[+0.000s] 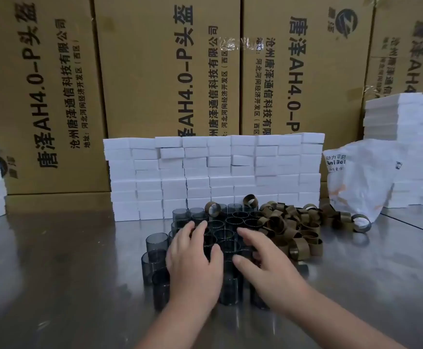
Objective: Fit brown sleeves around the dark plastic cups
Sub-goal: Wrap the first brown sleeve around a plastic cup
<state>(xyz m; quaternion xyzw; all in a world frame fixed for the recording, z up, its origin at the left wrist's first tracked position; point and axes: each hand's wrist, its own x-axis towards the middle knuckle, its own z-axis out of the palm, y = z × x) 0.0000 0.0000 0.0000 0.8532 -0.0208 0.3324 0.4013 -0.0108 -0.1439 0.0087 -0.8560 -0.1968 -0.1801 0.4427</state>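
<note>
1. Hands first: the left hand (195, 263) and the right hand (265, 268) both hover palm-down over the near half of the cluster of cups (230, 230). Fingers are spread and loose on both. Neither hand visibly grips anything; whether any fingertip touches a cup rim beneath cannot be told.

2. Key relation: the pile of sleeves (290, 230) lies forward and to the right of the hands, touching the right edge of the cup cluster. The right hand is clearly the nearer one; its fingertips point toward the pile's near edge. The left hand sits over the cluster's left side, well placed to pick a cup.

3. Cups: dark, smoky, see-through plastic, straight-walled, standing upright with mouths up, long axis vertical, packed side by side on the metal table (54, 273). None in view seems to wear a sleeve yet.

4. Sleeves: short brown-olive rings, open at both ends, heaped at random angles, many on their sides. One ring (211, 207) rests atop the far cups; another (361, 222) lies apart on the right, by a crumpled white bag (361, 177).

5. Further out: a wall of small white boxes (213, 170) stands behind the cups, with big cardboard cartons (167, 71) behind that.

6. Judgement: fitting looks barely begun.
</note>
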